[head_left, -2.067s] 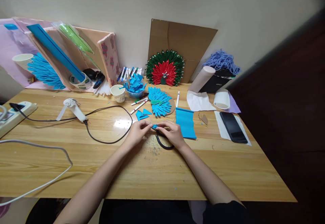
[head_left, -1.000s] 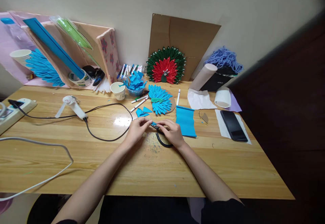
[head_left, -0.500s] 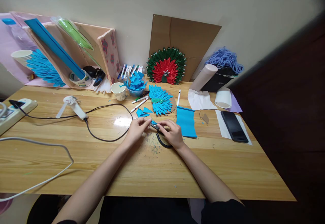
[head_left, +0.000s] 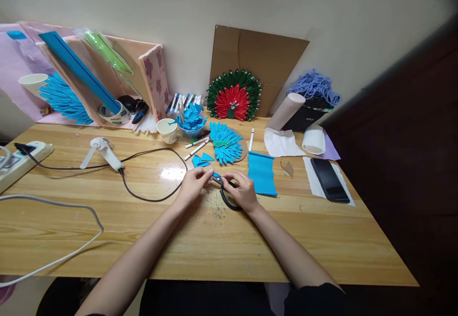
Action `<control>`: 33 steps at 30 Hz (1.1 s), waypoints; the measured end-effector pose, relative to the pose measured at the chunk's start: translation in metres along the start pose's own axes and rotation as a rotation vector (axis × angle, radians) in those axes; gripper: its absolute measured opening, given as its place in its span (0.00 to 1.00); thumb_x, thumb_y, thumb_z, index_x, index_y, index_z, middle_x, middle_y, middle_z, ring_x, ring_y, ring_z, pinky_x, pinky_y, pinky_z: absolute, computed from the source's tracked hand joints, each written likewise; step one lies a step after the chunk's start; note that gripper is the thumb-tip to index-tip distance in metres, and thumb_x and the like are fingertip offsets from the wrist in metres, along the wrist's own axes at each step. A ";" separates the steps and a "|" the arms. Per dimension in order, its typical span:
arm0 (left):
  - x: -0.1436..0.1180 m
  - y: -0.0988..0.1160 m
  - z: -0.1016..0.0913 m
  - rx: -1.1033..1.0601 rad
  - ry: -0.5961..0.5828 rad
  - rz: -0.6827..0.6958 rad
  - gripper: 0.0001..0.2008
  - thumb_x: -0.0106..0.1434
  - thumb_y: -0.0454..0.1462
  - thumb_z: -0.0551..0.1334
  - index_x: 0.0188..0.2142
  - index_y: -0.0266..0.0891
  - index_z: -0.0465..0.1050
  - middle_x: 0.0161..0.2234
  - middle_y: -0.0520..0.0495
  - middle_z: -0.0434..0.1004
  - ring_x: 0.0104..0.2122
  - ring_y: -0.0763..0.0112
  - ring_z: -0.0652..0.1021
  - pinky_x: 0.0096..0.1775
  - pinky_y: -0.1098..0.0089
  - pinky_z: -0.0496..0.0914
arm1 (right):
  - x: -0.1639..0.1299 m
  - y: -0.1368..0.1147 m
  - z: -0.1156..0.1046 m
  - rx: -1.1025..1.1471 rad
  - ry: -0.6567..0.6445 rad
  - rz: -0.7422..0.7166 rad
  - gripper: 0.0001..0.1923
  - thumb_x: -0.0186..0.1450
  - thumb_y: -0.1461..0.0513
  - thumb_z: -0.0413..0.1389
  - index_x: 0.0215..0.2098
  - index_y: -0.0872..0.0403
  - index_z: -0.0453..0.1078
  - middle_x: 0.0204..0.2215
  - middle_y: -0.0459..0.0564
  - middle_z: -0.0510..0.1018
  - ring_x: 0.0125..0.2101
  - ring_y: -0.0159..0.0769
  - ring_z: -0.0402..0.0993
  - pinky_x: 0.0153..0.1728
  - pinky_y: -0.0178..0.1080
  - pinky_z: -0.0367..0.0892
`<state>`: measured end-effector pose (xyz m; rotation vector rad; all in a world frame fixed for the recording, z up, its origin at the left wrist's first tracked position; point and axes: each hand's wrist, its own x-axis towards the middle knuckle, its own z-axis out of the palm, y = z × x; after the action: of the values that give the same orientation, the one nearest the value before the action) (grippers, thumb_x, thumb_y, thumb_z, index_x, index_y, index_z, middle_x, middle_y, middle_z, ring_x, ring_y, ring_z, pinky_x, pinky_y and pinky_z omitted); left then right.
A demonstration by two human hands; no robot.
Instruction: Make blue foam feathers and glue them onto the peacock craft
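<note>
Left hand [head_left: 193, 185] pinches a small blue paper piece [head_left: 213, 175]; right hand [head_left: 242, 190] grips black-handled scissors [head_left: 225, 189], cutting it. At twelve o'clock, the blue paper-petal fan [head_left: 225, 146] looks only partly covered.

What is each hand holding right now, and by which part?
The right hand grips black scissors by the handles; the left hand pinches a small blue paper piece by its near end at the blades.

Wooden table [head_left: 286, 254]: black phone [head_left: 329, 180], paper cup [head_left: 168, 130], glue gun [head_left: 105, 152], power strip [head_left: 21, 158], cardboard sheet [head_left: 257, 53], yarn [head_left: 313, 86].
</note>
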<state>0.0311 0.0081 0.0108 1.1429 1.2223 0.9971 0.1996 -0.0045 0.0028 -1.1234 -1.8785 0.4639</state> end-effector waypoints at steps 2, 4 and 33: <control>0.000 -0.001 0.000 0.002 -0.007 0.002 0.17 0.52 0.48 0.62 0.23 0.34 0.70 0.17 0.53 0.66 0.19 0.77 0.66 0.23 0.75 0.61 | 0.000 0.000 0.000 -0.002 -0.005 -0.004 0.04 0.61 0.63 0.53 0.30 0.52 0.69 0.28 0.48 0.77 0.30 0.35 0.73 0.33 0.38 0.69; 0.000 -0.001 0.000 0.016 -0.005 0.017 0.17 0.52 0.48 0.62 0.22 0.34 0.70 0.17 0.53 0.66 0.19 0.77 0.66 0.23 0.75 0.61 | 0.000 0.001 0.000 0.000 -0.008 -0.009 0.04 0.61 0.63 0.53 0.31 0.52 0.69 0.27 0.48 0.76 0.29 0.35 0.72 0.33 0.37 0.68; 0.046 0.012 -0.080 0.660 0.443 0.145 0.17 0.60 0.44 0.53 0.23 0.35 0.71 0.22 0.45 0.72 0.24 0.66 0.72 0.28 0.70 0.62 | 0.000 0.010 0.004 0.053 0.022 0.048 0.08 0.65 0.64 0.49 0.37 0.52 0.70 0.34 0.49 0.76 0.38 0.36 0.72 0.40 0.39 0.67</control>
<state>-0.0428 0.0640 0.0151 1.5828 1.9366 1.0149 0.2017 0.0015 -0.0056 -1.1362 -1.8124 0.5237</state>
